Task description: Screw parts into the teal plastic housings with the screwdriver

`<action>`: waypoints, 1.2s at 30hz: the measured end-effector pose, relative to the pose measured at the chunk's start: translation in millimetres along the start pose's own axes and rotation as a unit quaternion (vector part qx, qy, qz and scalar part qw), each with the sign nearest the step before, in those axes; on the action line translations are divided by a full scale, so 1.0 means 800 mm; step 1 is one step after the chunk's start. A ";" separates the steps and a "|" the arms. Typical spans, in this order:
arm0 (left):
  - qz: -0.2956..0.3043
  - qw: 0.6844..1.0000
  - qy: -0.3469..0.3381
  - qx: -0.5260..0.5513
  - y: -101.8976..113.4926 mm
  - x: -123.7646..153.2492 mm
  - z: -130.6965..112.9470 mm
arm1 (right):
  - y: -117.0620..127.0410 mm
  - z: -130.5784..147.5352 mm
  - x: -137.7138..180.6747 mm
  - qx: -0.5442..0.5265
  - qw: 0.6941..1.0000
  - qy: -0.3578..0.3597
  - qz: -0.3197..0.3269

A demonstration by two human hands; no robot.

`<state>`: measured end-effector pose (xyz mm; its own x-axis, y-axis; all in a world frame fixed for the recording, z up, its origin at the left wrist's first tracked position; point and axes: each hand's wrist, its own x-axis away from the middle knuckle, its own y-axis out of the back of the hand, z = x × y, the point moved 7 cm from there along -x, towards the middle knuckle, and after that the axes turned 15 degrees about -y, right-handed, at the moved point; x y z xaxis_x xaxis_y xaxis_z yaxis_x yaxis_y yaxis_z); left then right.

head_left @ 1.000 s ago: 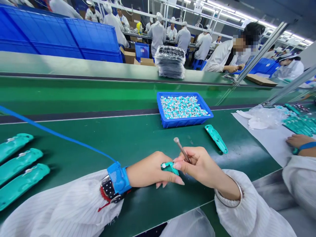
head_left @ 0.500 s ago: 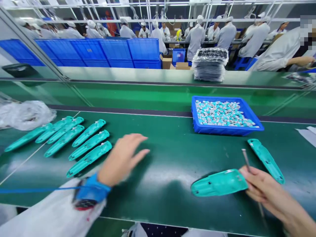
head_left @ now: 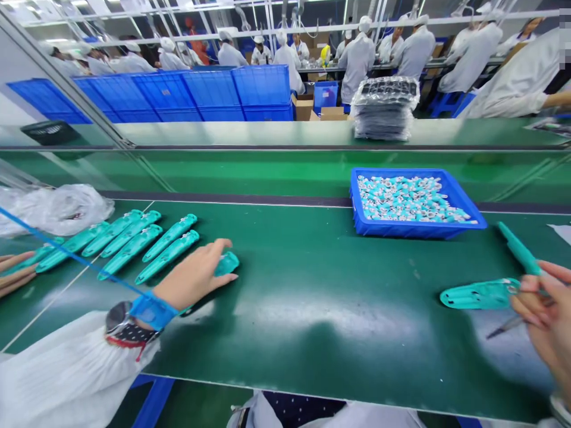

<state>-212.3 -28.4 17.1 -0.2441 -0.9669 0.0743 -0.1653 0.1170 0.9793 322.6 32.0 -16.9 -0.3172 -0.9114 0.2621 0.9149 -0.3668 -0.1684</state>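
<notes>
casings (head_left: 170, 248): teal | tray (head_left: 417, 229): bright blue | wrist strap (head_left: 149, 310): blue | cuff (head_left: 134, 334): black, white dots | sleeve (head_left: 66, 380): white

Left hand (head_left: 194, 276): formerly open and empty, now closed over a small teal plastic piece (head_left: 226, 264). Right hand (head_left: 542, 303): metal pick (head_left: 504, 328) re-angled, tip now low and pointing left.

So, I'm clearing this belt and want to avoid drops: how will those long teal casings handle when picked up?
The teal plastic casing is probably light and stiff, since it looks like a moulded shell holding its shape on the green belt. Its smooth surface may slide when pushed. Its narrow, rounded body might rock slightly.
</notes>
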 end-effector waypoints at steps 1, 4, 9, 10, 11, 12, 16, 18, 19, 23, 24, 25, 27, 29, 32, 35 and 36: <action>0.025 0.999 -0.017 0.009 -0.005 -0.016 -0.023 | -0.021 0.007 0.016 0.015 0.999 0.012 -0.032; 0.084 0.994 -0.076 0.009 -0.025 -0.071 -0.101 | -0.099 0.020 0.054 0.003 0.999 0.008 0.035; 0.061 0.978 -0.194 0.044 -0.053 -0.158 -0.219 | -0.185 0.046 0.097 -0.045 0.978 0.061 0.194; 0.048 0.976 -0.205 0.049 -0.056 -0.169 -0.235 | -0.196 0.049 0.103 -0.060 0.972 0.068 0.216; 0.035 0.975 -0.212 0.051 -0.059 -0.178 -0.248 | -0.207 0.051 0.108 -0.076 0.966 0.076 0.234; 0.025 0.975 -0.215 0.049 -0.060 -0.183 -0.258 | -0.216 0.052 0.112 -0.091 0.961 0.084 0.248; 0.013 0.975 -0.220 0.036 -0.058 -0.187 -0.273 | -0.243 0.046 0.125 -0.134 0.950 0.112 0.259; 0.017 0.972 -0.230 0.039 -0.054 -0.184 -0.272 | -0.252 0.040 0.130 -0.137 0.952 0.112 0.251; 0.018 0.971 -0.236 0.043 -0.053 -0.183 -0.271 | -0.255 0.037 0.132 -0.134 0.953 0.111 0.247; 0.009 0.964 -0.258 0.057 -0.048 -0.181 -0.267 | -0.261 0.032 0.137 -0.125 0.961 0.121 0.214; 0.008 0.964 -0.261 0.058 -0.048 -0.181 -0.266 | -0.261 0.032 0.137 -0.127 0.962 0.122 0.209; 0.008 0.963 -0.263 0.058 -0.048 -0.181 -0.267 | -0.261 0.032 0.136 -0.129 0.961 0.121 0.212; 0.010 0.962 -0.268 0.058 -0.049 -0.181 -0.268 | -0.264 0.032 0.135 -0.128 0.955 0.109 0.243; 0.017 0.960 -0.275 0.058 -0.049 -0.181 -0.271 | -0.267 0.033 0.137 -0.120 0.943 0.096 0.294; 0.033 0.959 -0.277 0.056 -0.049 -0.181 -0.273 | -0.271 0.036 0.142 -0.098 0.921 0.087 0.366; 0.043 0.958 -0.276 0.061 -0.050 -0.181 -0.273 | -0.275 0.039 0.149 -0.070 0.906 0.073 0.411; 0.042 0.958 -0.276 0.063 -0.050 -0.181 -0.273 | -0.276 0.039 0.151 -0.062 0.903 0.068 0.419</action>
<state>38.5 57.2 8.6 -0.7245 -0.6892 0.0070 -0.2285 0.2497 0.9410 89.8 8.4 81.8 0.4387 -0.8899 -0.1250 0.8151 0.4527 -0.3615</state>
